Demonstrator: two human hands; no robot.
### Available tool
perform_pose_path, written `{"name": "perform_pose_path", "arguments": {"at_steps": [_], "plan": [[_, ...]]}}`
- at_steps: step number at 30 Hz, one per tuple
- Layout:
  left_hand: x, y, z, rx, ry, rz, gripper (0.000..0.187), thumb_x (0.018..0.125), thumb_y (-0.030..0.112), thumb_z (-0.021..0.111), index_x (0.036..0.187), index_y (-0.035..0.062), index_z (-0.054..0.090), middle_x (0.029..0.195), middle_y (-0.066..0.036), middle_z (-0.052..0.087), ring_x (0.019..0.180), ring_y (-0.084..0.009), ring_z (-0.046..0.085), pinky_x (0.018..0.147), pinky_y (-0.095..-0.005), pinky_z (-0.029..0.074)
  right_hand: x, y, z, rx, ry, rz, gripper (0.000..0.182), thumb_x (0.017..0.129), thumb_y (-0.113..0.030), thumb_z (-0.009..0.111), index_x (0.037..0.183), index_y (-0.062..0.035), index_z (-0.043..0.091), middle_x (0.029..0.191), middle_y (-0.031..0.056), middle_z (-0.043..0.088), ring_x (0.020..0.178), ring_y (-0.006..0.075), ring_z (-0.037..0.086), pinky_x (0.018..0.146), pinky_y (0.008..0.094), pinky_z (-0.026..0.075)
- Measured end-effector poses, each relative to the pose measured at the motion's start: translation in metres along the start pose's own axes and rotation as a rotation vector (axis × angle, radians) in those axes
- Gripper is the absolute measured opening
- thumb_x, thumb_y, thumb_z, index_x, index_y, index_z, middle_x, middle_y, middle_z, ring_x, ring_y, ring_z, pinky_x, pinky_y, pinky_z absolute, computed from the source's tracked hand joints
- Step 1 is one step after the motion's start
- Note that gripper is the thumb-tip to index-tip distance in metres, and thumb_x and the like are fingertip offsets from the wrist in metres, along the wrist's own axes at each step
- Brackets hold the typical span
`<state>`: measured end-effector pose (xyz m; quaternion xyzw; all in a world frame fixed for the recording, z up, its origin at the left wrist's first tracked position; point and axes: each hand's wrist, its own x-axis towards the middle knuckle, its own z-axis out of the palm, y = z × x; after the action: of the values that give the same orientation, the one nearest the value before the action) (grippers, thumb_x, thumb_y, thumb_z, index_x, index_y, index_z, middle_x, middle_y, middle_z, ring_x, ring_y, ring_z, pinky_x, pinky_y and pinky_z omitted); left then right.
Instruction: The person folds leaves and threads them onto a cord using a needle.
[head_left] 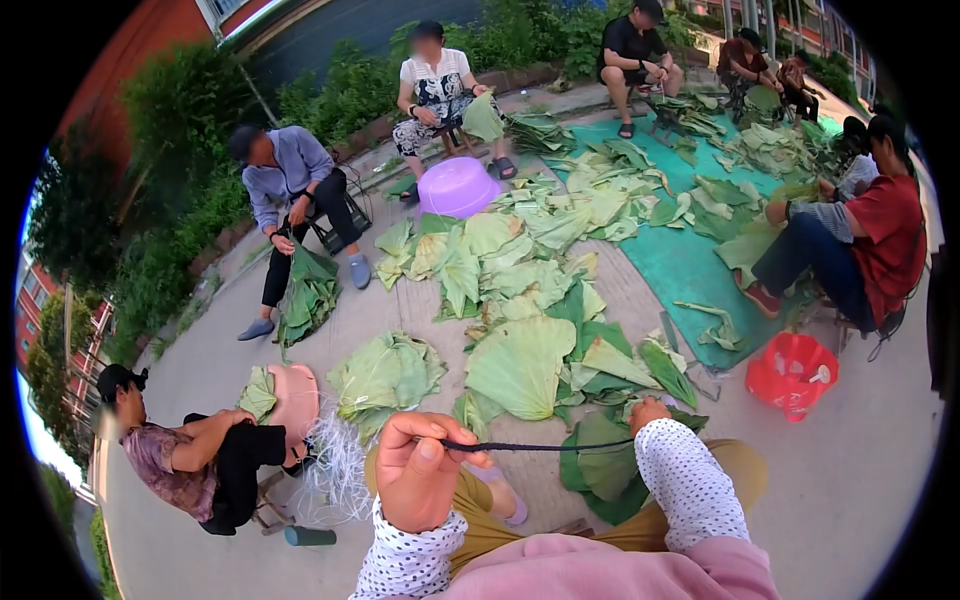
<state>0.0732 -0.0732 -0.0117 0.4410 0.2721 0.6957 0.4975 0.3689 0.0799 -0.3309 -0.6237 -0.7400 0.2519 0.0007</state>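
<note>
My left hand (pixel 425 475) is closed in a pinch on a dark cord (pixel 540 447). The cord stretches almost straight across to the right and ends beside my right hand (pixel 650 412). That hand has curled fingers at the top edge of a bundle of green lotus leaves (pixel 605 470), and seems to grip it. My right cuff partly covers the bundle, and whether the cord passes through the leaves is hidden. Just beyond my hands lies a broad pale lotus leaf (pixel 520 367) on a spread of others.
A round leaf pile (pixel 387 375) lies ahead on the left, near white plastic strips (pixel 340 470) and a pink basin (pixel 292 400). Farther off are a purple basin (pixel 457 188), a green sheet (pixel 665 265) and a red basin (pixel 790 375). Several seated people surround the leaves.
</note>
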Motion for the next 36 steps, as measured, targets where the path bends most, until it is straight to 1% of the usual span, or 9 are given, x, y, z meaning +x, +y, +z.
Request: {"name": "perform_pose_path", "arguments": {"at_steps": [4,8,10,12,16,18,21,26,36], "plan": [[0.001,-0.023,-0.004,0.145,0.000,-0.158,0.012,0.092,0.009,0.057,0.101,0.0012,0.053,0.095,-0.014,0.061,0.083,-0.0208,0.062,0.075,-0.0353,0.054,-0.041,-0.099,-0.080,0.963,-0.218,-0.436,0.032,0.095,-0.025,0.052,0.118,-0.0037,0.059,0.125,0.0124,0.056,0.113,0.0234,0.055,0.097,0.0356,0.043],[0.005,-0.092,-0.029,0.353,-0.061,-0.453,0.011,0.091,0.009,0.060,0.101,0.0039,0.059,0.087,-0.001,0.059,0.076,-0.0079,0.055,0.071,-0.0233,0.047,-0.078,-0.141,-0.117,1.289,-0.559,-0.617,0.043,0.096,-0.021,0.053,0.133,-0.0023,0.040,0.127,0.0099,0.051,0.120,0.0179,0.047,0.102,0.0342,0.037],[-0.008,-0.131,-0.037,0.403,-0.032,-0.552,0.013,0.089,0.010,0.064,0.100,0.0031,0.060,0.084,0.000,0.060,0.071,-0.0075,0.053,0.064,-0.0220,0.044,-0.088,-0.143,-0.107,1.273,-0.589,-0.501,0.019,0.095,-0.014,0.054,0.109,-0.0019,0.051,0.097,0.0051,0.060,0.089,0.0136,0.059,0.084,0.0286,0.047],[-0.015,-0.155,-0.043,0.359,0.021,-0.608,0.014,0.089,0.011,0.064,0.101,0.0036,0.061,0.084,-0.001,0.060,0.068,-0.0075,0.052,0.061,-0.0223,0.045,-0.080,-0.129,-0.090,1.207,-0.471,-0.331,0.011,0.095,-0.014,0.056,0.095,-0.0027,0.056,0.075,-0.0004,0.055,0.066,0.0083,0.052,0.063,0.0237,0.045],[-0.022,-0.221,-0.088,0.304,0.113,-0.735,0.019,0.090,0.013,0.061,0.107,0.0047,0.058,0.087,-0.003,0.061,0.067,-0.0095,0.055,0.063,-0.0246,0.049,-0.069,-0.104,-0.082,0.859,-0.313,-0.252,0.011,0.089,-0.013,0.060,0.092,-0.0035,0.058,0.072,0.0040,0.058,0.064,0.0150,0.057,0.060,0.0304,0.047],[-0.026,-0.264,-0.120,0.295,0.364,-1.054,0.023,0.092,0.017,0.058,0.112,0.0058,0.053,0.092,-0.006,0.061,0.074,-0.0147,0.058,0.068,-0.0302,0.051,-0.066,-0.101,-0.082,0.441,-0.036,-0.649,0.011,0.088,-0.014,0.060,0.092,-0.0044,0.057,0.078,0.0085,0.059,0.070,0.0242,0.059,0.062,0.0335,0.047],[-0.028,-0.322,-0.159,0.133,0.624,-1.212,0.030,0.095,0.019,0.051,0.121,0.0055,0.047,0.097,-0.009,0.060,0.080,-0.0179,0.058,0.070,-0.0345,0.052,-0.073,-0.113,-0.087,0.408,-0.120,-0.629,0.011,0.085,-0.013,0.060,0.092,-0.0049,0.058,0.083,0.0121,0.058,0.077,0.0327,0.058,0.064,0.0390,0.048],[-0.008,-0.407,-0.195,-0.026,0.874,-1.276,0.039,0.098,0.018,0.036,0.130,-0.0030,0.039,0.134,-0.016,0.047,0.115,-0.0299,0.051,0.094,-0.0418,0.047,-0.069,-0.125,-0.096,0.422,-0.175,-0.641,0.010,0.085,-0.014,0.061,0.090,-0.0060,0.058,0.082,0.0104,0.057,0.076,0.0314,0.059,0.065,0.0401,0.049],[0.025,-0.477,-0.221,-0.011,1.099,-1.293,0.044,0.097,0.020,0.044,0.138,0.0058,0.036,0.136,-0.013,0.041,0.118,-0.0252,0.048,0.092,-0.0419,0.049,-0.045,-0.132,-0.106,0.496,-0.224,-0.605,0.014,0.079,-0.013,0.066,0.087,-0.0051,0.058,0.079,0.0096,0.056,0.075,0.0293,0.058,0.065,0.0388,0.048]]}}
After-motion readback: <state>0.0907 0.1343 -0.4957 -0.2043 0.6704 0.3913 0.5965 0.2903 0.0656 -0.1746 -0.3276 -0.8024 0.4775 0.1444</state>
